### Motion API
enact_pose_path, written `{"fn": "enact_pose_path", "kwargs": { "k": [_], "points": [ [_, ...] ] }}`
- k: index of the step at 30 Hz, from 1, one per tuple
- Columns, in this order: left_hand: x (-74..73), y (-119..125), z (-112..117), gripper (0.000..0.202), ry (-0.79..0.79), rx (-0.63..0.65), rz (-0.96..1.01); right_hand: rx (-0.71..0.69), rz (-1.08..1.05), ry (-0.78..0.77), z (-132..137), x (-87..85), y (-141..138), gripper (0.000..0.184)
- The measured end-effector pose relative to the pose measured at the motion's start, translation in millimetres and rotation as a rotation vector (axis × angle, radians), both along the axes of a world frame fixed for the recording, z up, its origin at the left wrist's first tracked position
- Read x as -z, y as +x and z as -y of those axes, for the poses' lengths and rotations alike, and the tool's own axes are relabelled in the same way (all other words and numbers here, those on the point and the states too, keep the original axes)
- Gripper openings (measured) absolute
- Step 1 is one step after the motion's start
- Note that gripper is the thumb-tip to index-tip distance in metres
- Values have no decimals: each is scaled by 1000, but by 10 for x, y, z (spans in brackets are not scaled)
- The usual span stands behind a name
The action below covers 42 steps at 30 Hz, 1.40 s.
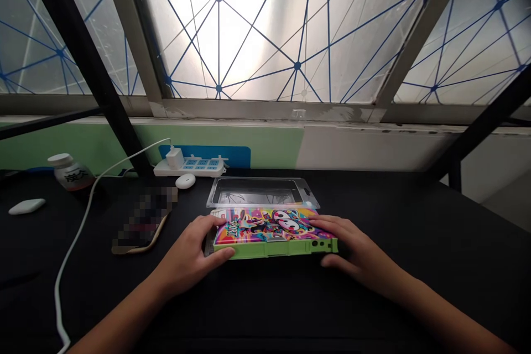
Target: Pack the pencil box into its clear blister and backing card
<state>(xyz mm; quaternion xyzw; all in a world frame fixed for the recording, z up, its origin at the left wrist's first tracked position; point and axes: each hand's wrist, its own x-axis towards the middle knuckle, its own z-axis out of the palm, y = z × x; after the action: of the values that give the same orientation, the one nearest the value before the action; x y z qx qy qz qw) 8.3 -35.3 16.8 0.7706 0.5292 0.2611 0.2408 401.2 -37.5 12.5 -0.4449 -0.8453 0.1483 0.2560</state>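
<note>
A flat case [274, 227] with a bright cartoon-printed top and a light green side lies on the black table in front of me. A row of small dark holes shows at the right end of its green side. My left hand [199, 246] grips its left end, fingers on the top edge and thumb against the green side. At the other end, my right hand [357, 243] holds the right corner, fingertips on the print and thumb low in front. Directly behind the case lies a clear plastic package shell [257, 181]. Some clear plastic also shows by my left fingers.
To the left lie a phone [145, 224], its screen blurred, a round white object [185, 181] and a white earbud-style case [27, 206]. A white power strip [203, 166] with a plugged charger feeds a cable [77, 238] across the left. A white-capped bottle [72, 171] stands farther back.
</note>
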Motion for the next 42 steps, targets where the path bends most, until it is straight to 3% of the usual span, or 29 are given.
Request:
{"fn": "enact_pose_path", "kwargs": {
  "k": [7, 11, 15, 18, 24, 28, 31, 35, 39, 42],
  "points": [
    [-60, 45, -7, 39, 43, 119, -50, 265, -19, -170, -160, -117, -181, 45],
    [-76, 79, 0, 33, 45, 97, -56, 350, 163, -115, -269, -238, -310, 45],
    [-8, 75, 26, 46, 79, -14, -36, 370, 301, -38, -347, -338, -386, 49],
    [47, 67, 33, 59, 91, -44, -26, 338, 414, 34, -409, -392, -408, 52],
    [70, 45, 10, 60, 135, -25, -88, 306, 590, 148, -439, -418, -474, 56],
    [56, 29, 5, 56, 123, -2, -140, 278, 723, 349, -348, -425, -616, 44],
    [60, 20, 13, 61, 117, -14, -136, 181, 638, 419, -284, -424, -805, 34],
    [74, 4, 29, 79, 77, -34, -58, 40, 442, 288, -308, -363, -1082, 30],
    [84, -24, 16, 101, 19, -43, 3, 12, 346, 245, -408, -262, -1230, 26],
    [91, -43, -6, 104, 3, -32, 49, 20, 314, 258, -448, -215, -1247, 25]
  ]
}}
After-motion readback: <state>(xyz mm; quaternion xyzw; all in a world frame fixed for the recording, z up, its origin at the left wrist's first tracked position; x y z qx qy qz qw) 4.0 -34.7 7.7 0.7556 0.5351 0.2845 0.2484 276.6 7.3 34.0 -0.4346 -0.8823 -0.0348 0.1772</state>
